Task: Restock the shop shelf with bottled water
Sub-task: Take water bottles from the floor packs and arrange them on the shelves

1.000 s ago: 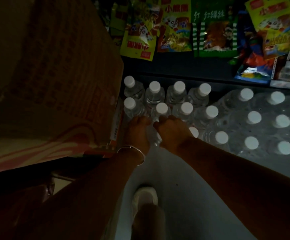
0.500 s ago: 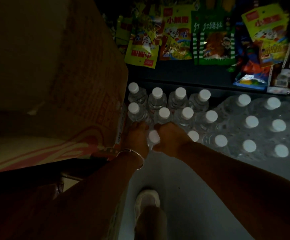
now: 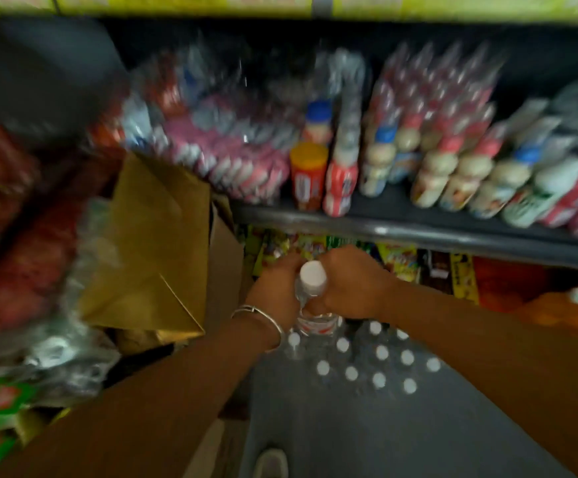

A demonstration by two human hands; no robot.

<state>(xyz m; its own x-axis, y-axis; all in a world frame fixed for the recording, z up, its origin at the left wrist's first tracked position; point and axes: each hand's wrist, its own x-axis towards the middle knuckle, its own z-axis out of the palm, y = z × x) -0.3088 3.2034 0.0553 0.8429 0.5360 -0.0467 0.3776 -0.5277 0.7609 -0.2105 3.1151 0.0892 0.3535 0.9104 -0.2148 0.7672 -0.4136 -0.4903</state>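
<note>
Since the earlier frames the view has swung upward and brightened: a dark shelf of small drink bottles now fills the upper picture, heavily blurred, and the white-capped water bottles on the floor have dropped to the lower centre. The bottle gripped low among those rows half a second ago is now raised clear of them. The water bottle stands upright between both hands, white cap uppermost, above the near edge of the floor stock. The left hand, a silver bangle at its wrist, has fingers closed on the bottle's left side. The right hand is clamped on the right side, knuckles up. Both forearms reach forward from the lower corners. An open cardboard box sits to the left.
</note>
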